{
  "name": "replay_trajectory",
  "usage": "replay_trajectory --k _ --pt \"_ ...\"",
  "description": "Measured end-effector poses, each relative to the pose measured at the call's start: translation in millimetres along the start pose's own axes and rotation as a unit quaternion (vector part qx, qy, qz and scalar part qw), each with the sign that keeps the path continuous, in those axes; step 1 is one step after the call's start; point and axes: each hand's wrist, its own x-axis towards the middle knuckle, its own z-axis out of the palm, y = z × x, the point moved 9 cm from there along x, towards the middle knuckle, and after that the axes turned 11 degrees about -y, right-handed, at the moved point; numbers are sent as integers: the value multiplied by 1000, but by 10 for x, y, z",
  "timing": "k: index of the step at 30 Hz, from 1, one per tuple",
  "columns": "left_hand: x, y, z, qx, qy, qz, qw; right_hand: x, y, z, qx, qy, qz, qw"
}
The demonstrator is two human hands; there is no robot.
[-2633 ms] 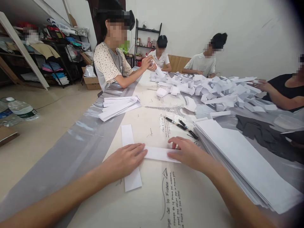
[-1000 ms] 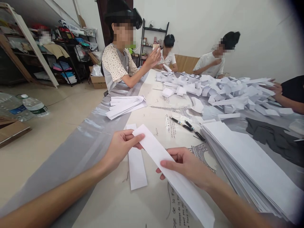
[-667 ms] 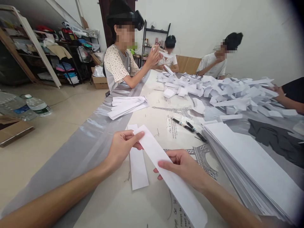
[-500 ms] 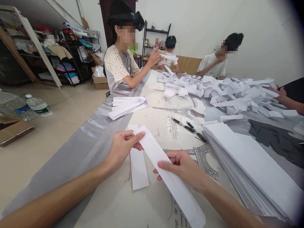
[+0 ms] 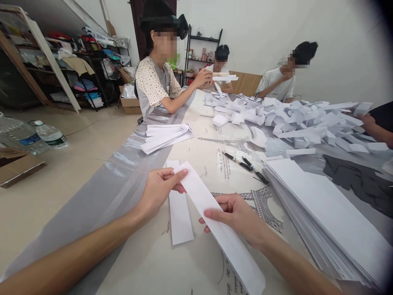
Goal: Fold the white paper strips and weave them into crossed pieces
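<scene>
Both hands hold one long white paper strip (image 5: 211, 213) in the air above the table: the left hand (image 5: 158, 190) pinches its far end, and the right hand (image 5: 238, 215) grips its middle. Judging by this, the strip is being readied for folding. The printed tablecloth (image 5: 196, 262) shows Eiffel Tower drawings and partly legible French script.

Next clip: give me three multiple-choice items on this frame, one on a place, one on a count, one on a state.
1. The flat paper strip on the table lies:
A) below the left hand
B) on the tall stack
C) beside the bottles

2. Black pens on the table:
A) one
B) two
C) five

3. The long paper strip is:
A) crumpled
B) lifted, held by both hands
C) flat under the pens

Answers: A, it lies just under the left hand; B, two pens lie side by side; B, the left hand pinches its far end and the right hand its middle.
</scene>
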Motion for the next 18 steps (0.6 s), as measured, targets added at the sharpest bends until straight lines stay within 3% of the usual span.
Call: replay_trajectory --k 5,13,18 --pt "65 2 -69 -7 6 11 1000 2 -5 -44 -18 4 10 1000" --pt "316 -58 -483 -30 55 39 997 3 44 -243 -53 33 39 997" --pt "336 -112 -471 -45 41 35 998 30 82 -261 -36 39 32 998"
